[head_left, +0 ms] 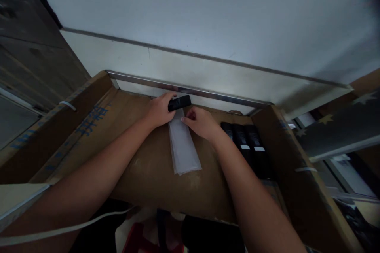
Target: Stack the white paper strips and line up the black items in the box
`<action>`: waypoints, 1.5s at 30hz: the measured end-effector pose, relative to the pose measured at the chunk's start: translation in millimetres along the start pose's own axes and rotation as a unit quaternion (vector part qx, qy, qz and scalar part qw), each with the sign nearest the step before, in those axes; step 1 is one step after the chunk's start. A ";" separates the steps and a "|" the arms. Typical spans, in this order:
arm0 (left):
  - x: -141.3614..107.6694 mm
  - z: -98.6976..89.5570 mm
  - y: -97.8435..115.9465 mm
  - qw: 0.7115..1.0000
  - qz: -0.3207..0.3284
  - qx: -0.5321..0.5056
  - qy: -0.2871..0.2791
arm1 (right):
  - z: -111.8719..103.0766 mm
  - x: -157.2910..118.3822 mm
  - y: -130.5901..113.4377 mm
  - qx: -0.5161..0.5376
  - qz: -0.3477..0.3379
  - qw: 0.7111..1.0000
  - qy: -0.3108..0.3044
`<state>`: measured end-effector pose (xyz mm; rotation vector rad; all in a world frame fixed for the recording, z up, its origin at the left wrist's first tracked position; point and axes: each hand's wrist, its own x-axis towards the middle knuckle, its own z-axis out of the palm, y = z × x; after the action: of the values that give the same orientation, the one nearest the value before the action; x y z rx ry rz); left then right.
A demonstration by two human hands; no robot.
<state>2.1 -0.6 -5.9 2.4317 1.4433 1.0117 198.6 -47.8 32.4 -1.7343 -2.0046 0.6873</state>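
Note:
My left hand (162, 110) is closed around a small black block-shaped item (179, 103) with faint print on it, held just above the far end of a stack of clear plastic sleeves (184, 146). The sleeves lie flat on the cardboard, their near ends slightly fanned. My right hand (200, 121) has thumb and fingers pinched at the upper right edge of the sleeves, close to the black item. To its right, several longer black items (242, 138) lie side by side, some with white bands; my right forearm partly covers them.
Cardboard (154, 178) covers the work surface, with upright cardboard walls at left (86, 97) and right (299, 182). A metal-edged strip (204, 94) runs along the back below a white wall (208, 12). A pale cord (97, 217) crosses the lower left.

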 end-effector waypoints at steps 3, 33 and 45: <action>-1.0 1.4 -0.2 1.000 0.013 -0.002 -0.024 | -11.9 -8.8 -8.7 0.069 -0.008 0.996 -0.051; -0.2 -9.0 9.2 0.998 0.044 0.035 0.014 | -38.2 -32.6 -21.1 0.256 0.095 0.829 -0.489; 0.2 6.6 9.0 0.983 0.129 0.030 -0.130 | 5.5 -20.1 -13.9 0.206 0.104 0.780 -0.581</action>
<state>12.8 -3.8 -7.0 2.7226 1.1127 0.6658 187.3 -69.8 36.7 -1.3134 -1.9633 2.5266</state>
